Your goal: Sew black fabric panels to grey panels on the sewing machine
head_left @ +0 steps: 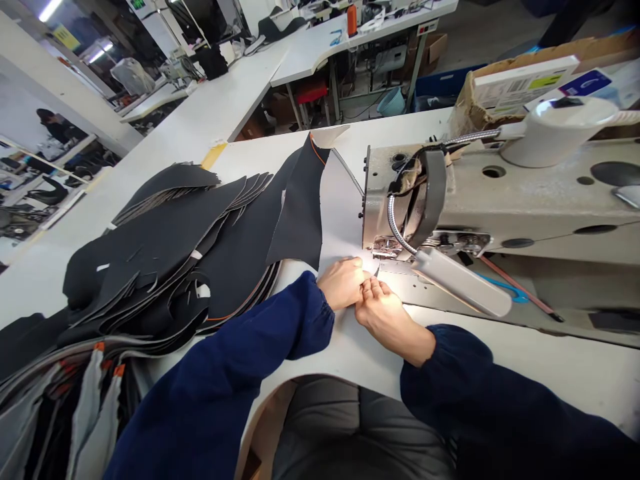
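Observation:
My left hand (343, 283) is closed at the near end of a fabric panel (343, 207), its light grey side up and a dark flap (300, 213) folded over at the left. Right against it, my right hand (383, 313) has its fingers curled in; a small dark pointed tip (377, 271) shows beyond them, too small to name. Both hands are just in front of the needle area of a sewing machine (385, 247), under its bright lamp (463, 283). What lies between my fingertips is hidden.
Stacks of dark fabric pieces (165, 247) cover the table at left, with more hanging at its near edge. A pink pencil-like stick (523, 289) and blue-handled tool (510, 288) lie behind the lamp. A cardboard box (465, 107) stands behind the machine. A person (60, 127) sits far left.

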`<state>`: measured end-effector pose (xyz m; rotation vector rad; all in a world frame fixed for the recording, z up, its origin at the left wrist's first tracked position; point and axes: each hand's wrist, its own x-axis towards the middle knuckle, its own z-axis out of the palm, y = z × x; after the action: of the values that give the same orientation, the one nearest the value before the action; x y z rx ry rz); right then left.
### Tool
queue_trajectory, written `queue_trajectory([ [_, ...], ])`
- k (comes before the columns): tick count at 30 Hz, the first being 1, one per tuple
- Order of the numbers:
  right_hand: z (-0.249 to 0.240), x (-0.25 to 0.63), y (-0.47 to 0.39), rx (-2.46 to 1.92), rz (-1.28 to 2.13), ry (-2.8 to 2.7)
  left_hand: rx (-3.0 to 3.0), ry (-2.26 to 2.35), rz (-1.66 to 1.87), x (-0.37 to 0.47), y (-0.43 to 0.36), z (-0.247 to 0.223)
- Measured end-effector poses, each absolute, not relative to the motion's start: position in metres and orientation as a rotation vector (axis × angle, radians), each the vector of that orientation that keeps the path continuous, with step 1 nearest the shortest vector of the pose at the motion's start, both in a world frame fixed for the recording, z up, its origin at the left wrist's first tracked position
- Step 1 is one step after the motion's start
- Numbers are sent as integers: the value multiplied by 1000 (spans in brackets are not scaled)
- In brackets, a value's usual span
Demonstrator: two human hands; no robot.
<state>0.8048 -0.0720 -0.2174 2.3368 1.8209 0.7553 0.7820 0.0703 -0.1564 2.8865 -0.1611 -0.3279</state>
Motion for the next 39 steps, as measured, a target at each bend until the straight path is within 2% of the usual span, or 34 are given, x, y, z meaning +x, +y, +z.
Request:
queue_trajectory([
  [6, -206, 795, -68, 2407, 678, 1783, 2930, -166, -307, 790, 67, -161],
  [11, -205, 789, -71, 2332, 632, 1977, 2934, -152, -360, 798, 64, -163],
  [22, -220, 802, -86, 2394, 839, 1916, 2825, -42, -230, 803, 55, -160],
  [39, -232, 820, -90, 2630, 882, 1821, 2942, -59, -404, 773, 48, -152],
])
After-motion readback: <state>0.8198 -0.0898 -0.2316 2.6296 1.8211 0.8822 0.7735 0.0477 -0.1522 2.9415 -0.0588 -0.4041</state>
